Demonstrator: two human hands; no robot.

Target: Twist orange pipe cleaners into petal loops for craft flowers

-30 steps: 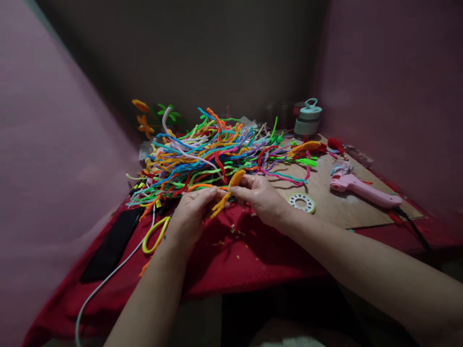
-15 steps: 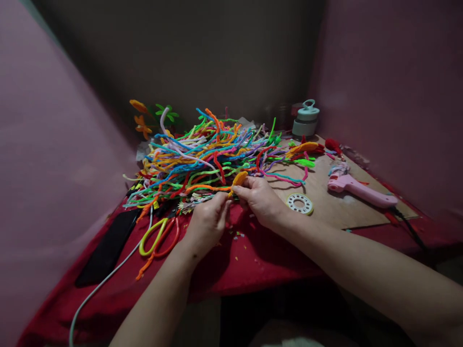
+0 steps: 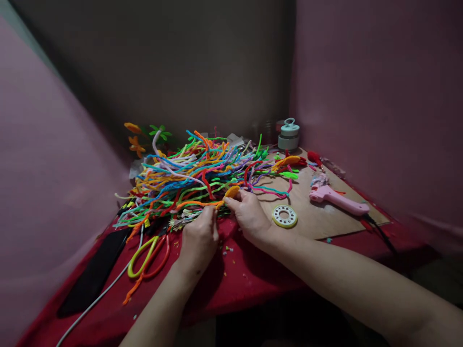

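Observation:
Between my two hands is a yellow-orange pipe cleaner piece (image 3: 232,191) with a flat, petal-like end. My right hand (image 3: 249,214) pinches it near the petal shape. The fingers of my left hand (image 3: 199,232) are closed at its lower, thin end, a little left of the right fingers. Just behind the hands spreads a big heap of pipe cleaners (image 3: 188,173) in many colours. An orange strand from the heap runs up close to the left fingertips; whether it is joined to the held piece I cannot tell.
Scissors (image 3: 144,260) with yellow and red handles lie left, beside a black phone-like slab (image 3: 94,274) and a white cable (image 3: 97,301). Right, on a brown board (image 3: 307,221), are a tape roll (image 3: 284,216) and a pink glue gun (image 3: 338,198). A pale blue bottle (image 3: 288,135) stands behind.
The camera view has shifted, so the table sits lower and further left. My left hand has drawn slightly away from the right one; both still grip the yellow-orange piece.

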